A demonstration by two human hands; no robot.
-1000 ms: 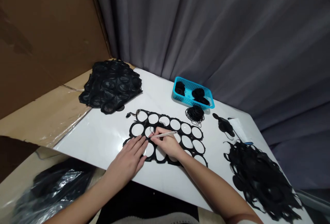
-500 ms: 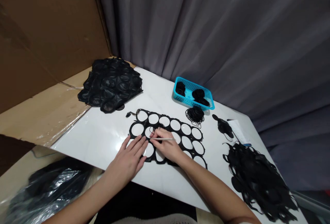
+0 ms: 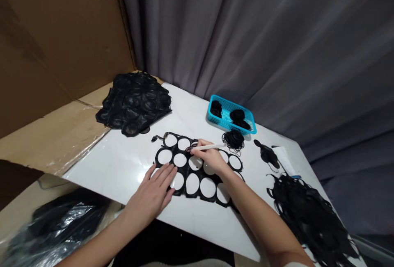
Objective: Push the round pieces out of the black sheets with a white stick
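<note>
A flat black sheet with rows of round holes (image 3: pixel 186 171) lies on the white table. My left hand (image 3: pixel 158 183) rests on its left part, palm down with the fingers stretched out. My right hand (image 3: pixel 209 158) grips a thin pale pen-like tool (image 3: pixel 212 147), its fingers closed round the shaft. The fingertips are at the upper rows of holes, and they hide the tool's tip. Something small and dark shows by these fingertips, too small to tell. A short black strip (image 3: pixel 156 138) sticks out from the sheet's upper left corner.
Farther back stands a blue basket (image 3: pixel 227 125) with black bundles, and a heap of thin black rings (image 3: pixel 233 140) lies before it. Black sheets (image 3: pixel 135 103) are piled at left beside cardboard (image 3: pixel 61 129). Black scraps (image 3: pixel 310 217) and a white paper (image 3: pixel 285 160) lie at right.
My right hand has moved up and slightly right with the pen-like tool, from the middle row to the upper rows of holes. My left hand stays in place.
</note>
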